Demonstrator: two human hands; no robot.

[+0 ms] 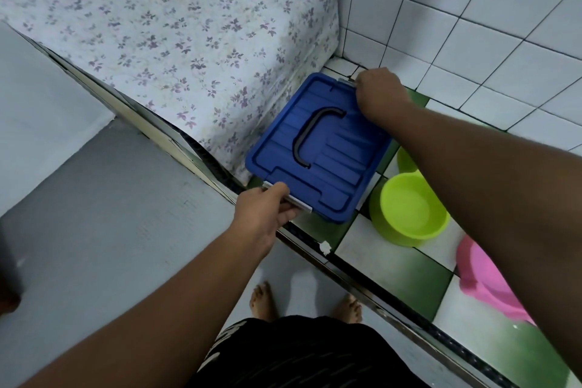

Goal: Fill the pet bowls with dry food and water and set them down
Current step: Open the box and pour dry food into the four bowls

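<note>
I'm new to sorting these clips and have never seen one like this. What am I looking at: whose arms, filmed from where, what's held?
No machine here: one camera worn on a person's head looks down at their own bare arms. The left hand and right hand each grip an end of a blue lid with a black handle, at its grey latches. On the tiled floor beside it stand a green bowl, a second green bowl partly hidden by the right arm, and a pink bowl.

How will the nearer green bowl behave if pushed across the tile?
Probably slides easily: the nearer green bowl looks like thin, empty plastic on glossy floor tile. Unlikely to tip, since its base flares wide and low.
</note>
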